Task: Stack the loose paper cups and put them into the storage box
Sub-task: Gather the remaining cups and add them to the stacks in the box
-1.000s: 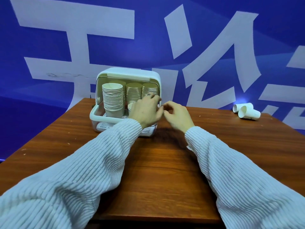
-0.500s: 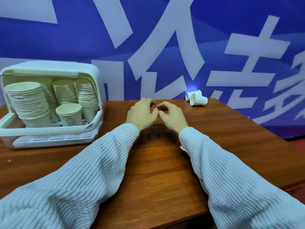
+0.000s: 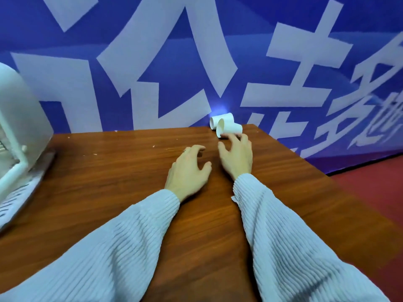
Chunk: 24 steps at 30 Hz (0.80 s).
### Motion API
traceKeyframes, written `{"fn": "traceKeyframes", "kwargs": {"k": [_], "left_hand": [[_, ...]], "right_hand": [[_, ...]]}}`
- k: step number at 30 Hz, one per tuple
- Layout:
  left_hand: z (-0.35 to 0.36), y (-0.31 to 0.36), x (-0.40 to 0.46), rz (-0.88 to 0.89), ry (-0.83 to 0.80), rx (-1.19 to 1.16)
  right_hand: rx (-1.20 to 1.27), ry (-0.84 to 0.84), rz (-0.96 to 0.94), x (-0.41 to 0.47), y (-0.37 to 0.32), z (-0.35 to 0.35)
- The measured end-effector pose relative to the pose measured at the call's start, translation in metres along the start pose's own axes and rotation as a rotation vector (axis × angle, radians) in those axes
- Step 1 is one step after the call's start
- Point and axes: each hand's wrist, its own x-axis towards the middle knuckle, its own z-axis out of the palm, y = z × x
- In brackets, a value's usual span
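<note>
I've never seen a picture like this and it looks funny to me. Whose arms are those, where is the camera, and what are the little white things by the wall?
The camera sits on a person's head and looks down, so you see that person's own two arms in ribbed pale sleeves. There is only this one view. The left hand and the right hand reach out over a brown wooden table. Neither holds anything; the fingers are spread and loose. The white things are two paper cups lying on their sides at the table's far edge, against a blue wall with big white letters. The right hand's fingertips are almost at the nearer cup. At the left edge you see part of a white storage box.
</note>
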Motion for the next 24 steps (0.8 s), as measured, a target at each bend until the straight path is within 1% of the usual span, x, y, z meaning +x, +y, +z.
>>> {"fn": "traceKeyframes", "kwargs": {"k": [4,7,8,9,11,13,14,15,16,17,19,20,21,22,23,24], "left_hand": [[0.005,-0.008,0.006,-0.013,0.031,-0.065],[0.005,-0.006,0.006,0.004,0.012,-0.067],[0.004,-0.006,0.007,0.005,0.008,-0.072],[0.003,-0.006,0.007,0.006,0.008,-0.076],[0.002,-0.007,0.007,0.005,0.011,-0.085],[0.001,-0.008,0.005,0.008,0.034,-0.09],[0.001,-0.009,0.004,0.018,0.062,-0.08],[0.001,-0.009,0.003,0.025,0.096,-0.059],[0.001,-0.01,0.003,0.027,0.131,-0.024],[-0.001,-0.01,0.003,0.022,0.158,0.021],[-0.003,-0.009,0.004,-0.012,0.173,0.061],[-0.004,-0.009,0.005,-0.039,0.164,0.023],[-0.004,-0.009,0.005,-0.065,0.154,-0.032],[-0.005,-0.008,0.005,-0.08,0.152,-0.08],[-0.006,-0.008,0.004,-0.084,0.155,-0.11],[-0.007,-0.008,0.004,-0.083,0.155,-0.13]], "right_hand": [[-0.206,-0.118,0.015,0.044,0.011,0.027],[-0.224,-0.225,0.137,0.065,0.017,0.039],[-0.22,-0.225,0.161,0.068,0.018,0.041],[-0.217,-0.182,0.163,0.069,0.017,0.041],[-0.192,0.012,0.136,0.064,0.011,0.034],[-0.049,0.222,0.114,0.052,0.002,0.024],[0.085,0.278,0.1,0.044,-0.004,0.017],[0.264,0.281,0.079,0.036,-0.011,0.012],[0.449,0.218,0.041,0.028,-0.018,0.009],[0.578,0.103,-0.013,0.018,-0.025,0.009],[0.689,-0.16,-0.119,0.002,-0.039,0.016],[0.714,-0.242,-0.138,0.0,-0.043,0.021],[0.737,-0.259,-0.125,0.001,-0.046,0.024],[0.773,-0.232,-0.087,0.005,-0.045,0.028],[0.769,-0.165,-0.038,0.012,-0.044,0.03],[0.709,-0.077,-0.007,0.02,-0.04,0.033]]}}
